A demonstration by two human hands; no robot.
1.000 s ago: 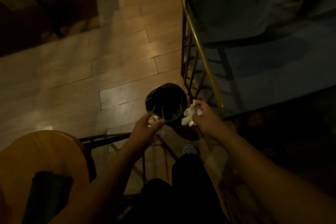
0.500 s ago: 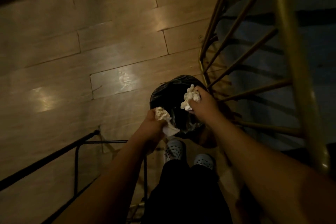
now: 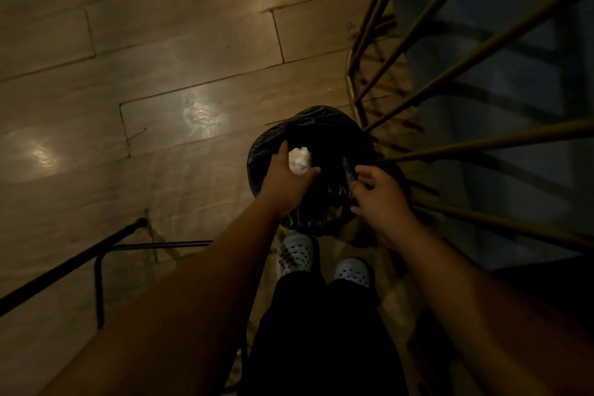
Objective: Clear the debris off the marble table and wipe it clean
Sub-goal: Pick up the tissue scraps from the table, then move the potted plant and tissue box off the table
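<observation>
A bin lined with a black bag point(image 3: 263, 154) stands on the floor in front of my feet. My left hand point(image 3: 286, 180) reaches over its opening with a crumpled white tissue point(image 3: 299, 160) cupped between thumb and fingers. My right hand point(image 3: 379, 196) hovers over the bin's right rim, fingers apart and holding nothing. The inside of the bin is too dark to make out. The marble table is out of view.
A gold metal railing point(image 3: 418, 74) fans out right of the bin, touching its edge. A black metal frame point(image 3: 99, 254) stands at the lower left. Glossy wood-look floor point(image 3: 160, 74) spreads to the left. My shoes point(image 3: 295, 254) are just behind the bin.
The tissue in my right hand is gone and that hand has opened. My left hand moved forward over the bin opening with its tissue. The view came closer to the bin.
</observation>
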